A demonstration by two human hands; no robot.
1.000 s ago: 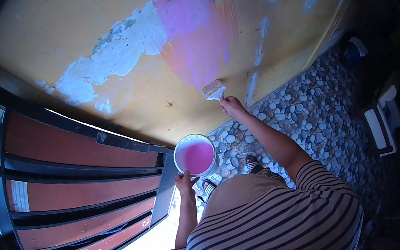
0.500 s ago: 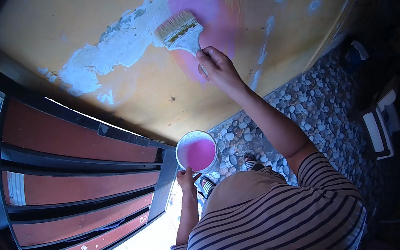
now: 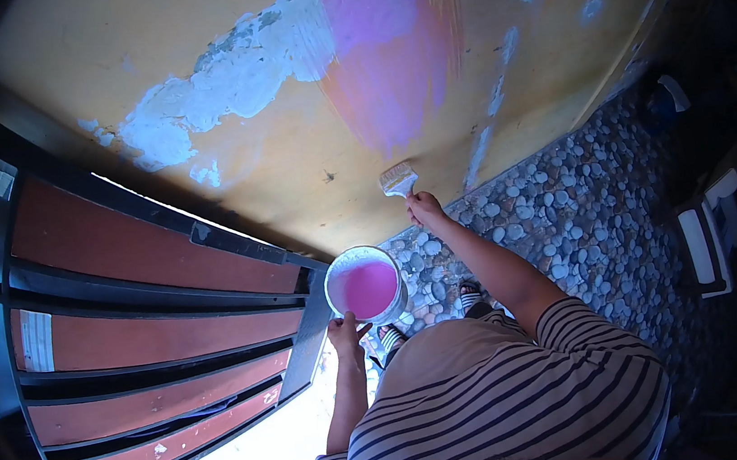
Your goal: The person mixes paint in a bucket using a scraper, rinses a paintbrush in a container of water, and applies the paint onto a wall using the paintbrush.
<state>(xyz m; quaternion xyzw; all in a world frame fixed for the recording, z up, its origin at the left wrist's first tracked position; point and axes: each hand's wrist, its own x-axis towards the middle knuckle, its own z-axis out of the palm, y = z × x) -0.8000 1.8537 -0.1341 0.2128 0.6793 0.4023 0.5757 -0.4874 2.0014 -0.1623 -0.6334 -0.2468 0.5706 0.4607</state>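
Observation:
My right hand (image 3: pixel 425 210) is closed round the handle of a wide paintbrush (image 3: pixel 398 178), its bristles pointing up and away from me. The brush is near the lower part of a yellowish wall (image 3: pixel 282 190), below a broad pink paint patch (image 3: pixel 386 64). Whether the bristles touch the wall, I cannot tell. With my left hand (image 3: pixel 344 331) I grip the near rim of a round white bucket (image 3: pixel 331 281). Pink paint (image 3: pixel 370 290) fills part of the bucket.
Whitish filler patches (image 3: pixel 207 85) mark the wall left of the pink. At left stands a dark-framed gate with reddish panels (image 3: pixel 152 245). The floor (image 3: pixel 553 173) has a pebble pattern. A white object (image 3: pixel 703 251) lies in the dark at right. My sandalled feet (image 3: pixel 390 337) are below.
The brush in my right hand has come down from the pink patch toward the bucket. The pink patch is wider and streakier. My left hand still holds the bucket.

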